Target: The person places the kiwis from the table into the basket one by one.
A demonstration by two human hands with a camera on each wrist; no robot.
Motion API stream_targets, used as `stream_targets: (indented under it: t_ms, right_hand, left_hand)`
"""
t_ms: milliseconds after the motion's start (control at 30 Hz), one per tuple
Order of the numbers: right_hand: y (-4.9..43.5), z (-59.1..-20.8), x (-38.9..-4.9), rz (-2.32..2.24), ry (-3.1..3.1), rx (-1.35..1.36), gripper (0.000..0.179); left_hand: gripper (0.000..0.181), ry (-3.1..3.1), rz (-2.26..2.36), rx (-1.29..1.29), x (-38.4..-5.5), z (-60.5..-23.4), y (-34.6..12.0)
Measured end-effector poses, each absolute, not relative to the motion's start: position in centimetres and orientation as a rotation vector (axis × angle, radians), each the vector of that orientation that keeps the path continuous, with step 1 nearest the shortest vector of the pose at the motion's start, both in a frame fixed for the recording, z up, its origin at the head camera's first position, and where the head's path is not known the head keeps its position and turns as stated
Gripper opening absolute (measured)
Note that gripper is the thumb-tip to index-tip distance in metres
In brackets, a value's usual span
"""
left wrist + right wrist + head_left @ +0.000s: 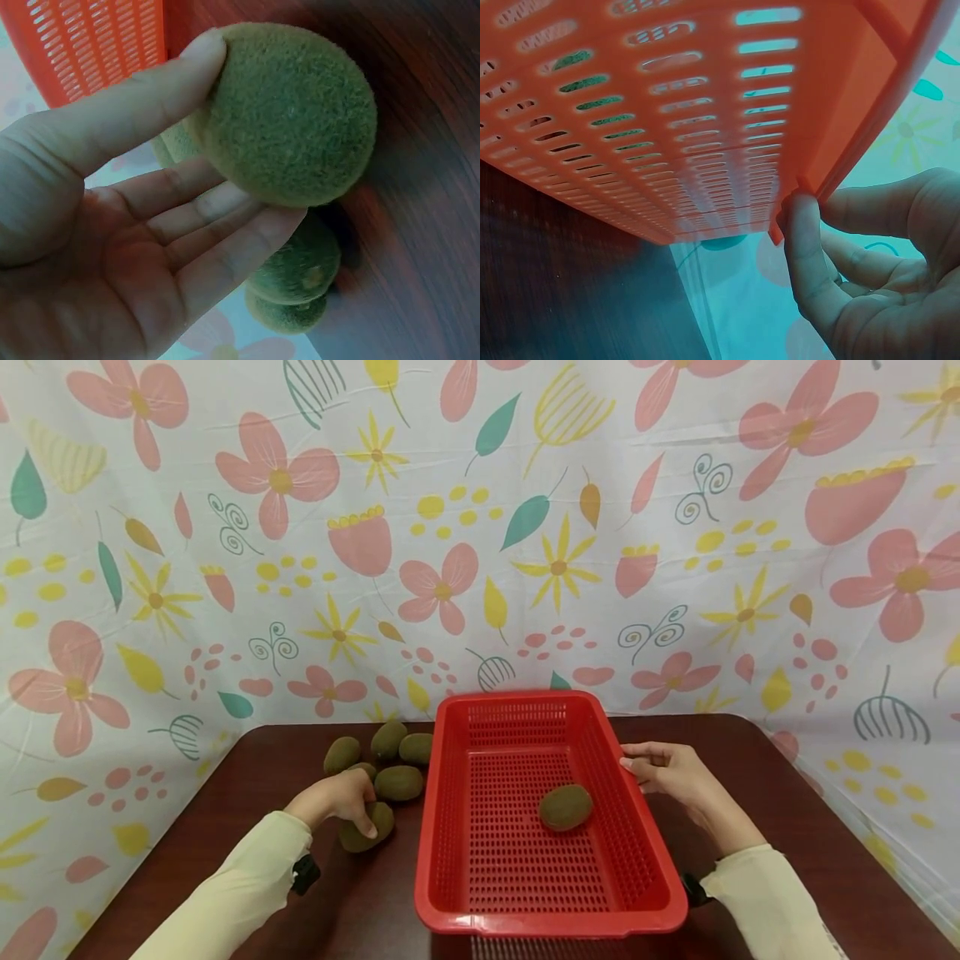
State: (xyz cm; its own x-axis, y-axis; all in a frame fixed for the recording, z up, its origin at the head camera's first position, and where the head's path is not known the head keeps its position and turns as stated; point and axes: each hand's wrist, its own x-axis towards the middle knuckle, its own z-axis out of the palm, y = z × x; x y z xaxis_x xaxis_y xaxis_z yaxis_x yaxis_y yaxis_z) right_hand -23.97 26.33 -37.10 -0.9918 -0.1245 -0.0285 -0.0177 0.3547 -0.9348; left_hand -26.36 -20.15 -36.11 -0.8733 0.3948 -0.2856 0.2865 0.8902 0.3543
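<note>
A brown, fuzzy kiwi [377,828] is between the thumb and fingers of my left hand [341,797], left of the basket. Close up in the left wrist view, the thumb presses one side of this kiwi [292,112] and fingertips touch its lower side. With thumb and fingers, my right hand [671,774] pinches the right rim of a red plastic basket [551,923]. In the right wrist view, the hand [870,255] grips that rim from outside, beside the slotted wall [697,150]. One kiwi [566,807] lies inside the basket.
Several more kiwis lie loosely grouped left of the basket, among them one kiwi [399,783] near its wall and one kiwi [342,754] farther left. Everything stands on a dark wooden table [285,752]. A flower-patterned cloth [480,527] hangs behind the table.
</note>
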Motion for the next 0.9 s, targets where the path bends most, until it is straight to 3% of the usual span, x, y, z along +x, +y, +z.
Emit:
stream_targets:
  t_ms: [67, 200, 533, 900]
  right_hand:
    - [26.3, -37.1, -24.0, -1.729, 2.508, -0.134, 0.057]
    - [26.3, -37.2, -24.0, -1.722, 2.513, -0.13, 0.057]
    - [26.3, -37.1, -23.9, -1.723, 2.512, -0.119, 0.056]
    - [26.3, -37.0, -23.9, -1.71, 2.536, -0.133, 0.054]
  left_hand:
    - [0.023, 2.689, 0.431, 0.5, -26.4, -36.1, -20.1]
    - [0.043, 2.675, 0.437, 0.481, -26.4, -36.2, -20.1]
    - [0.041, 2.645, 0.498, 0.488, -26.7, -35.7, -20.0]
    - [0.055, 2.642, 0.563, 0.484, -27.5, -33.5, -19.9]
